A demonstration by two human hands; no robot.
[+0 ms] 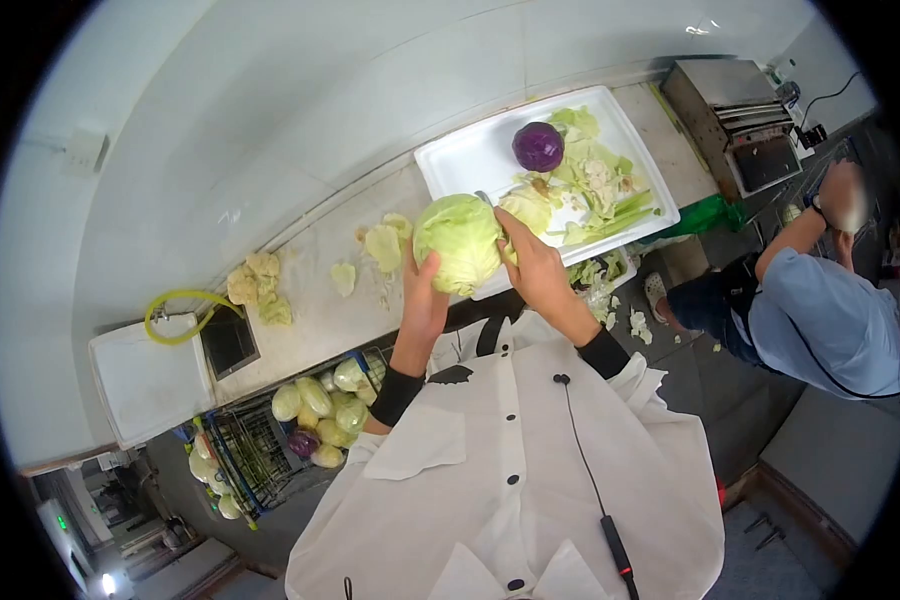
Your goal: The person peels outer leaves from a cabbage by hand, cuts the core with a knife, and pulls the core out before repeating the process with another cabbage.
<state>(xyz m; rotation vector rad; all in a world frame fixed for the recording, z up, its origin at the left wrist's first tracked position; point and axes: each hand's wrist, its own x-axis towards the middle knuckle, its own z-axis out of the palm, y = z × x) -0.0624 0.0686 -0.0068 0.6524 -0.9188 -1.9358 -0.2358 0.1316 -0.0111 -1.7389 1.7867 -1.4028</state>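
Note:
A pale green cabbage (pixel 457 244) is held up in front of my chest, over the near edge of a white tray (pixel 450 150). My left hand (pixel 424 295) grips its lower left side, thumb resting on the leaves. On the right side, my right hand (pixel 538 262) holds it with the fingers at its edge and a bit of pale leaf by the thumb. A small grey metallic piece shows just behind the top of the cabbage. In the tray lie a purple cabbage (pixel 538 147) and loose leaves and trimmings (pixel 600 190).
On the counter (pixel 315 290) left of the tray are leaf scraps (pixel 382 245) and cauliflower pieces (pixel 260 283). A yellow hose (pixel 182 342) hangs by the sink. Below stands a cart of vegetables (pixel 315 405). Another person (pixel 820 310) works at right; trimmings (pixel 640 325) litter the floor.

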